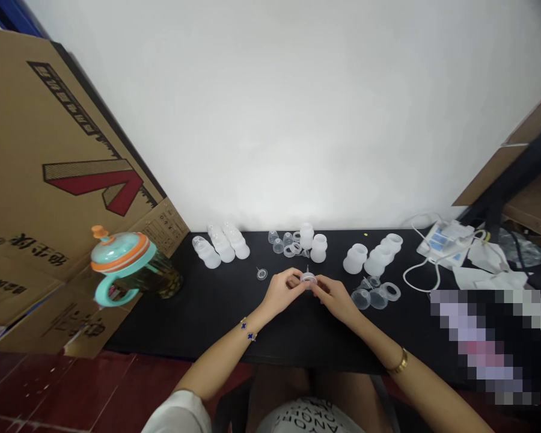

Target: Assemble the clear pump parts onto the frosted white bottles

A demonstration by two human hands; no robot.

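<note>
My left hand (283, 290) and my right hand (337, 297) meet over the black table, fingers closed on a small translucent collar ring (308, 278). A thin stem sticks up from its middle. Left of my hands lies a small clear disc (262, 274) with a similar stem. Just behind them are clear dome caps (278, 245) and loose rings (293, 249), next to white bottle bodies (318, 249). To the right, several more white bottle bodies (355, 258) stand behind clear caps (379, 298) and a ring (391, 291).
Three capped white bottles (223, 245) lean near the wall at left. A large turquoise-lidded jug (130, 264) stands before a cardboard box (72, 180). At right are a white power strip (446, 240), cables, crumpled paper (487, 276) and a blurred-out patch (482, 346).
</note>
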